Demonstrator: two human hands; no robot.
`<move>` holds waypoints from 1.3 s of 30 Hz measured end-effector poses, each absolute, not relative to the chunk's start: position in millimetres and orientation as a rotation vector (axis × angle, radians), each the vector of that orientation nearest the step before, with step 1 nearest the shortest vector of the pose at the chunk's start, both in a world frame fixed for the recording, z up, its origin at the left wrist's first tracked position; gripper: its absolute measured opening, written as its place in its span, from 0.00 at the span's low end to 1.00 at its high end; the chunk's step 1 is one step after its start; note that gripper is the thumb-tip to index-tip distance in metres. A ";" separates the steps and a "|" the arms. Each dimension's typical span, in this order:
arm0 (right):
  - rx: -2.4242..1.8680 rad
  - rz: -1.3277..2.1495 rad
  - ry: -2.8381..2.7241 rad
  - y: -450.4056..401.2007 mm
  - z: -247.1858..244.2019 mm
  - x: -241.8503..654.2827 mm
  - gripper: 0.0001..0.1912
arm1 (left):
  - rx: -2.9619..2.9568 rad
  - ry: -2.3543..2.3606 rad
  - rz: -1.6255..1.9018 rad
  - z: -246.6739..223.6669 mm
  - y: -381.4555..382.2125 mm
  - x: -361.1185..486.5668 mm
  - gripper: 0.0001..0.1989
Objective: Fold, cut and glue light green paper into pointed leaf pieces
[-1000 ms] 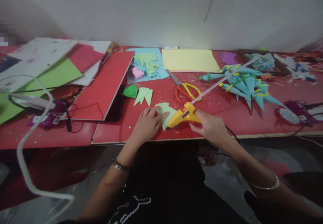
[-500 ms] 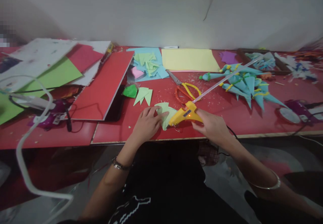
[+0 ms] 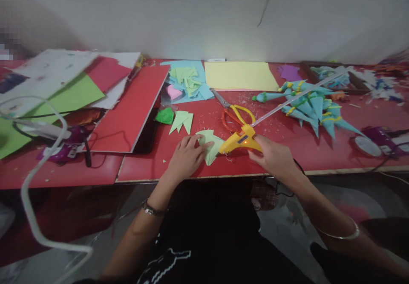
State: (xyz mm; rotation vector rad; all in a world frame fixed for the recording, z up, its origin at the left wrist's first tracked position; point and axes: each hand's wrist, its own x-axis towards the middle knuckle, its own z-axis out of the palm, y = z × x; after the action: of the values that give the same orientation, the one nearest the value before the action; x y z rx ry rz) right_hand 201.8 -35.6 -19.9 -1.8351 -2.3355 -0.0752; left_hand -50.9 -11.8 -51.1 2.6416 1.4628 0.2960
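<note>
Stretching across the scene from left to right, the red surface (image 3: 319,154) carries everything in use. Left of centre lies a big red board (image 3: 128,113); a pale yellow sheet (image 3: 241,76) sits at the far side, and a heap of blue paper cones (image 3: 315,105), trimmed in yellow and green, rests to the right. The yellow glue gun (image 3: 239,141) comes next, its clear glue stick (image 3: 281,106) jutting far and right across the view of the cones. The right hand (image 3: 276,156) has its fingers wrapped around the handle. The left hand (image 3: 187,158) lies with fingers close together at the left side of a light green paper piece (image 3: 209,141); whether they pinch it or merely press cannot be told. Scissors (image 3: 226,104) lie just beyond the gun. The paper piece is near the near edge, between the hands, with the nozzle at its right side. Smallest, an orange light (image 3: 246,142) glows on the gun, so the nozzle is probably hot: a slip could burn the left fingers close by. Too hard a squeeze might flood the paper, a loosened left hand could let it drag along, and turning the gun could sweep the long stick into the cones.
</note>
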 end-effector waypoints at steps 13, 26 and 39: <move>-1.916 -0.160 -2.266 -30.9 -20.0 212.1 0.16 | 2.654 1.440 0.317 -51.4 -11.1 -51.3 0.18; -1.994 -0.195 -2.198 -27.8 -23.7 221.3 0.15 | 2.632 1.453 0.302 -50.4 -11.2 -50.9 0.19; -2.020 0.030 -1.690 -28.4 -31.5 238.3 0.21 | 2.637 1.445 0.446 -57.6 -9.2 -54.5 0.21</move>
State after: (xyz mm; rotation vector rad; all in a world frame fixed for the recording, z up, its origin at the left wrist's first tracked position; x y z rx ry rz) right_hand 238.3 -28.4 -31.5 -2.0200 -1.6901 0.0297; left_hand -54.5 -9.2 -57.6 2.6373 1.4447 0.4459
